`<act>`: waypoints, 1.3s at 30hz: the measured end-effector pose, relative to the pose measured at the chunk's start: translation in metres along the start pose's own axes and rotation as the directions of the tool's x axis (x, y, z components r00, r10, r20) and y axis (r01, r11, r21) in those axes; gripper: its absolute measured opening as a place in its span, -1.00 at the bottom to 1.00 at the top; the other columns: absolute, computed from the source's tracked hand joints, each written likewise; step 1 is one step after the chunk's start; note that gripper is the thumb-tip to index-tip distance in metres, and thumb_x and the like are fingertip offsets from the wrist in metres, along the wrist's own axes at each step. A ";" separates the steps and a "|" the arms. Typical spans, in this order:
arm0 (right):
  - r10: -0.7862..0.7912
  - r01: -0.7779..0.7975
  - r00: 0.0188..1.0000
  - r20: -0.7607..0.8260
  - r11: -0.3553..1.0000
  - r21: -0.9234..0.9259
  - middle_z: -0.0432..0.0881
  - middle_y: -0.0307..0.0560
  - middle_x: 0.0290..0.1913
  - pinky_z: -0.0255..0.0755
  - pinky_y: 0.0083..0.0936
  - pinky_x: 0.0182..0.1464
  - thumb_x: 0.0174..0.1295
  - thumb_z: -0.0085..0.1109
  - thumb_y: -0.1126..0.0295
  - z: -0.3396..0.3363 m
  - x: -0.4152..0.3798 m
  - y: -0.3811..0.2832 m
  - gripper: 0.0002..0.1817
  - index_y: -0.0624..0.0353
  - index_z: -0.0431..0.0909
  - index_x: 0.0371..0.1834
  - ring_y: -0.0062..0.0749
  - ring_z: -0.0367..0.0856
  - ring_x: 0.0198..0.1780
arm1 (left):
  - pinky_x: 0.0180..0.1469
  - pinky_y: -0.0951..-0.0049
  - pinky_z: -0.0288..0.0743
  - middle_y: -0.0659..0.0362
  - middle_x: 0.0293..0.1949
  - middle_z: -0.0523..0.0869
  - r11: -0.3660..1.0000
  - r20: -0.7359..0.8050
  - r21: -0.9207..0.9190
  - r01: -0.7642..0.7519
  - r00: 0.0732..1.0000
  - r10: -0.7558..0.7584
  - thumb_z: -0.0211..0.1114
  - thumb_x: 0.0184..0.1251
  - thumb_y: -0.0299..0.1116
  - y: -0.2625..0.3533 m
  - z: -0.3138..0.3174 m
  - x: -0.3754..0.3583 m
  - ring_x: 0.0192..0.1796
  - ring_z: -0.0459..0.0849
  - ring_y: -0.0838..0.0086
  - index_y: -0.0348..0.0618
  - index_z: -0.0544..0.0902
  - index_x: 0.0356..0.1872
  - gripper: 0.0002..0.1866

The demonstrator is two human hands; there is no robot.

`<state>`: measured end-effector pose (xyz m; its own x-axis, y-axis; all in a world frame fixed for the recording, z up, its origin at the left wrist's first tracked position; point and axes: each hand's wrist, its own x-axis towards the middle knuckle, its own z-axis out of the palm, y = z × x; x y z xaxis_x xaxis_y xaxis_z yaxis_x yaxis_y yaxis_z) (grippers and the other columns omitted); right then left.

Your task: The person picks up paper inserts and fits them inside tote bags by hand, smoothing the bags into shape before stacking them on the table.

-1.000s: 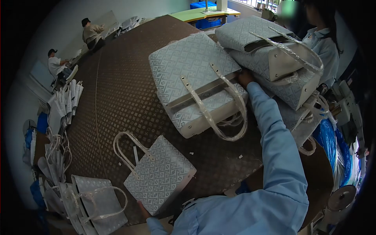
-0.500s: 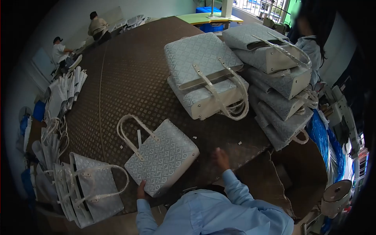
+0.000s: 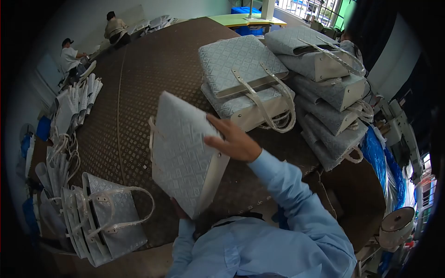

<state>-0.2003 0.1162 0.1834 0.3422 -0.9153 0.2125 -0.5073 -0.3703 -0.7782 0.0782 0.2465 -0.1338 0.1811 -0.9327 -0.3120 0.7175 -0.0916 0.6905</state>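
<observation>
Leaning patterned bag [image 3: 181, 153] between spread right hand [image 3: 236, 140] at upper side and left hand [image 3: 181, 211], grip unclear, at bottom.

left fingers [image 3: 175, 204] partly hidden behind bag [image 3: 181, 153], blue shirt [image 3: 259, 252] cut off below

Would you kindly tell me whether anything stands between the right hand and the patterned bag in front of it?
Nothing visible does: the right hand lies over the edge of the patterned bag, apparently touching it; the stacked bags lie beyond, not between.
</observation>
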 end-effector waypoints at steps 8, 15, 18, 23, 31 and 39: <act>-0.160 0.277 0.885 -0.438 0.935 0.220 0.50 0.03 0.13 0.46 -0.40 -0.02 0.30 -0.14 -0.31 -0.217 0.082 -0.014 -0.16 0.21 0.29 0.37 -0.28 0.55 0.00 | 0.33 0.08 0.35 0.02 0.35 0.32 0.991 0.426 -0.077 -0.105 0.896 0.128 0.01 0.38 0.23 0.162 0.342 0.072 0.32 0.39 0.14 -0.14 0.17 0.41 -0.21; 0.213 0.025 0.667 -0.714 0.951 0.307 0.46 -0.04 0.21 0.21 -0.39 0.27 0.45 -0.23 -0.10 -0.239 0.058 0.186 -0.30 0.36 0.30 0.32 -0.34 0.41 0.17 | 0.40 0.26 0.10 -0.18 0.36 0.26 0.610 0.506 0.594 -0.524 0.833 0.223 -0.02 0.35 0.31 0.088 0.421 0.159 0.41 0.24 0.05 -0.45 0.05 0.40 -0.03; 0.399 -0.004 0.548 -0.735 0.880 0.475 0.15 0.13 0.46 0.03 -0.39 0.45 0.50 -0.24 0.05 -0.130 -0.021 0.259 -0.34 0.40 0.09 0.43 -0.18 0.15 0.45 | 0.44 0.31 -0.01 -0.26 0.41 0.13 0.760 0.466 0.545 -0.355 0.882 0.078 -0.08 0.35 0.34 0.063 0.415 0.137 0.45 0.13 0.01 -0.54 -0.06 0.40 0.04; 0.279 -0.165 0.518 -0.808 0.960 0.226 0.10 0.16 0.48 0.06 -0.29 0.43 0.47 -0.25 -0.06 -0.084 -0.055 0.227 -0.26 0.39 0.05 0.44 -0.09 0.15 0.44 | 0.44 0.33 -0.02 -0.27 0.42 0.10 0.727 0.476 0.526 -0.441 0.861 0.178 -0.10 0.37 0.33 0.044 0.399 0.139 0.46 0.12 0.05 -0.59 0.01 0.37 0.01; -0.294 -0.091 0.482 -0.825 0.920 -0.381 0.17 0.22 0.43 0.18 -0.25 0.37 0.42 -0.02 0.12 -0.054 -0.030 0.099 -0.37 0.36 0.18 0.38 -0.01 0.15 0.45 | 0.49 0.02 -0.13 -0.13 0.49 -0.06 0.039 0.387 0.921 -0.387 0.922 -0.004 0.09 0.40 0.07 -0.046 0.214 0.096 0.52 -0.07 0.01 -0.10 0.06 0.48 -0.23; -0.103 0.323 0.675 0.730 0.931 -0.168 0.23 0.26 0.37 0.29 -0.12 0.30 0.16 0.23 0.35 0.186 -0.121 0.178 -0.47 0.22 0.41 0.22 0.09 0.26 0.36 | 0.48 0.01 -0.12 0.02 0.50 0.02 -0.220 0.241 0.938 -0.267 0.960 -0.139 0.19 0.31 -0.11 0.003 0.014 -0.031 0.53 -0.03 0.09 -0.09 0.31 0.36 -0.37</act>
<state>-0.1852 0.1905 -0.0908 0.8609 -0.4643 -0.2082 -0.4946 -0.6675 -0.5566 0.0655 0.2699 -0.1131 -0.0879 -0.9673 -0.2378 -0.8370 -0.0578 0.5441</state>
